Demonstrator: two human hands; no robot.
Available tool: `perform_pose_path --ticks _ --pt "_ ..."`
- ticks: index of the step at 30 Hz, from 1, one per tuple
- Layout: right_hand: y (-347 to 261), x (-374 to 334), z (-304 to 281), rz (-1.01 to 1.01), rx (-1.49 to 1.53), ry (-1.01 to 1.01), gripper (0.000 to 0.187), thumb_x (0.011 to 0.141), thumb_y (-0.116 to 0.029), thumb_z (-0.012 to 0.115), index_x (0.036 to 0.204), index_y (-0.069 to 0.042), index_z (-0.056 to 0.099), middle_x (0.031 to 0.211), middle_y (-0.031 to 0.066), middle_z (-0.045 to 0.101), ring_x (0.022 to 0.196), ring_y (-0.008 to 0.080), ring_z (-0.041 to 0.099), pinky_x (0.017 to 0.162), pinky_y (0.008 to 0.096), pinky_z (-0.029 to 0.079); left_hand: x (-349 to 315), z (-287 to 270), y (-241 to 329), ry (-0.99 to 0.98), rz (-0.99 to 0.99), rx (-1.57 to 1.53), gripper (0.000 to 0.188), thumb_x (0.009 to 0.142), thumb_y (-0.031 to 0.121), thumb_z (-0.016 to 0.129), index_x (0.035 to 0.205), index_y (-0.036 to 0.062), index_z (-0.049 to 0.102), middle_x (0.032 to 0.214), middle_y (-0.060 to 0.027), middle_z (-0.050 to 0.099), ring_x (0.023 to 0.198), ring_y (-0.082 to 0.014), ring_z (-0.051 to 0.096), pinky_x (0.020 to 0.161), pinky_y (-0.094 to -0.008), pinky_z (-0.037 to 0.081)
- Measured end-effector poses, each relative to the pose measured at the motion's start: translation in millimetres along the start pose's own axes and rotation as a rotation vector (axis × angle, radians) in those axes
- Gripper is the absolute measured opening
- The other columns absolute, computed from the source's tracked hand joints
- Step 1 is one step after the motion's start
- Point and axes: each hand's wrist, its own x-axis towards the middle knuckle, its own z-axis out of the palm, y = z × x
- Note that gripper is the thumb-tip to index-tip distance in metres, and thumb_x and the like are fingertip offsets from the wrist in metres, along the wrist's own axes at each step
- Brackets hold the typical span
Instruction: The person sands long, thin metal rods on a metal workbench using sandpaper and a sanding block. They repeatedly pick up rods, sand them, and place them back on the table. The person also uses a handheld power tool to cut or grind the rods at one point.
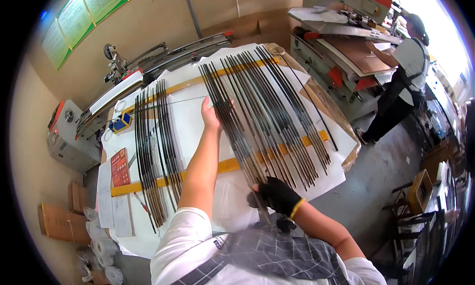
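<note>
Dark rods (140, 156) lie on the white-covered counter (189, 131) at nine o'clock. Nearer centre, the bare left hand (211, 116) cups its partly hidden fingers around a rod bundle (235, 132); the gloved right hand (281, 196), at five o'clock, pinches the bundle's lower end.

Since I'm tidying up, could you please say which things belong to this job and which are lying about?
Seemingly used:
long, thin dark rods
long yellow bars
black, yellow-cuffed glove

Probably lying about:
red rectangular card
brown cardboard box
</note>
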Motion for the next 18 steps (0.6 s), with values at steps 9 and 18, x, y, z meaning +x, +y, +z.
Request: perform_pose_path --ticks 9,18 --pt "36 -19 -6 -0.337 -0.753 0.203 0.047 0.091 -0.019 0.062 0.13 0.003 0.048 0.113 0.0135 0.066 0.105 0.0238 0.062 0.092 0.0365 0.048 -93 -11 -36 0.347 0.133 0.408 0.072 0.092 0.031 0.057 0.15 -0.0001 0.026 0.139 -0.0115 0.045 0.125 -0.0237 0.045 0.105 -0.0396 0.034" --pt "7 -132 -101 -0.353 -0.327 -0.001 0.034 0.095 -0.021 0.061 0.121 0.001 0.061 0.115 0.0093 0.067 0.107 0.0155 0.059 0.096 0.0305 0.044 -173 133 -65 0.064 0.031 0.723 0.054 0.097 0.017 0.05 0.146 0.0 0.036 0.15 -0.0141 0.04 0.141 -0.0254 0.035 0.115 -0.0404 0.022"
